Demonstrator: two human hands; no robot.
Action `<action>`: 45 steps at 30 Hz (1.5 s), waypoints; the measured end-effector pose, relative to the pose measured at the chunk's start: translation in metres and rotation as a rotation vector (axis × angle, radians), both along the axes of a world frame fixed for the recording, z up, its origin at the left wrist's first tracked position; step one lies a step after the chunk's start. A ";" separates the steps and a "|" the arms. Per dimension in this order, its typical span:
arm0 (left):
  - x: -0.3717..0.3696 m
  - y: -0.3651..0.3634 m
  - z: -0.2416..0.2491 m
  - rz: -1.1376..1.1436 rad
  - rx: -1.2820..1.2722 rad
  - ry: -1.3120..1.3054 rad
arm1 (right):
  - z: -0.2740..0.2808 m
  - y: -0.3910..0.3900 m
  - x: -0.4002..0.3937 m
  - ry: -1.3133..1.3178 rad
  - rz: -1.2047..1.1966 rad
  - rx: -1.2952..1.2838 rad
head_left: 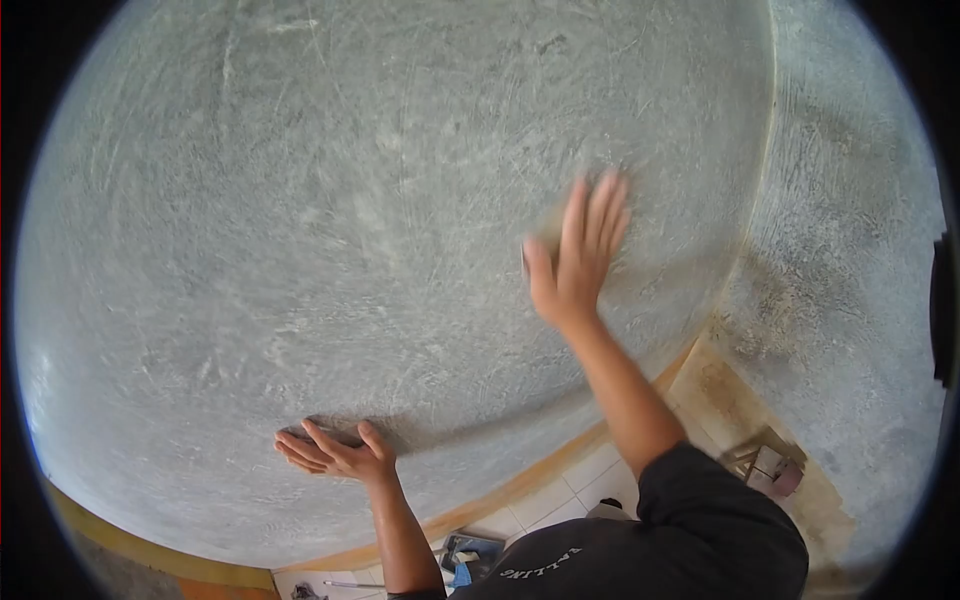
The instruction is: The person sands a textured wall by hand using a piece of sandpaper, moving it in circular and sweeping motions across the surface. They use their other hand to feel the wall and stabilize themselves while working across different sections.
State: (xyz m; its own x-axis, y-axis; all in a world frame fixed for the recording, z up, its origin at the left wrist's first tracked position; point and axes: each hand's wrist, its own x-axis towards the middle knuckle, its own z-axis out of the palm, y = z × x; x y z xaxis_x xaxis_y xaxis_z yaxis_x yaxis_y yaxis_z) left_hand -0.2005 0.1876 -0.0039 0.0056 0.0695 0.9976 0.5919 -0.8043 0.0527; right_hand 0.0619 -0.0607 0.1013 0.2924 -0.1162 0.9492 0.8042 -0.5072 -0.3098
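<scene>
Rough grey plaster covers a large wall (400, 200) that fills most of the head view. Low on this wall, left of centre, my left hand (338, 452) rests with its fingers spread apart and nothing visible in it. Higher up and to the right, my right hand (580, 245) lies against the plaster over a thin, flat, brownish piece. Part of that piece shows between the thumb and the forefinger. The fingers of this hand are stretched upward and slightly blurred; its palm faces the wall.
A second grey wall (840, 200) meets the first at a corner on the right. Below are white floor tiles (545, 502), a dark tray (470, 555) with a blue item, and a small object (775, 472) near the right corner. A dark-edged fixture (942, 310) stands at far right.
</scene>
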 end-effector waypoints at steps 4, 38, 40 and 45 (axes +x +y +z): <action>-0.005 0.000 -0.006 -0.008 -0.042 0.026 | -0.202 0.009 -0.007 -0.131 0.013 -0.166; -0.004 0.001 -0.008 -0.046 -0.053 0.044 | 0.067 0.031 -0.037 -0.139 0.012 -0.210; -0.005 -0.002 -0.006 -0.060 -0.048 0.048 | 0.129 0.030 -0.021 -0.208 -0.008 -0.152; -0.006 0.000 -0.009 -0.057 -0.040 0.055 | 0.159 0.023 -0.030 -0.073 -0.095 -0.219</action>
State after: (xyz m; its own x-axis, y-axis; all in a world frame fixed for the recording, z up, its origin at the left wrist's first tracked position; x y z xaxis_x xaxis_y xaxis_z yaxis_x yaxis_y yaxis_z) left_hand -0.2062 0.1879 -0.0126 0.0651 0.1077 0.9920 0.5479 -0.8348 0.0547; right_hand 0.0322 -0.0382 0.2603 0.2195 0.0710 0.9730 0.7662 -0.6300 -0.1269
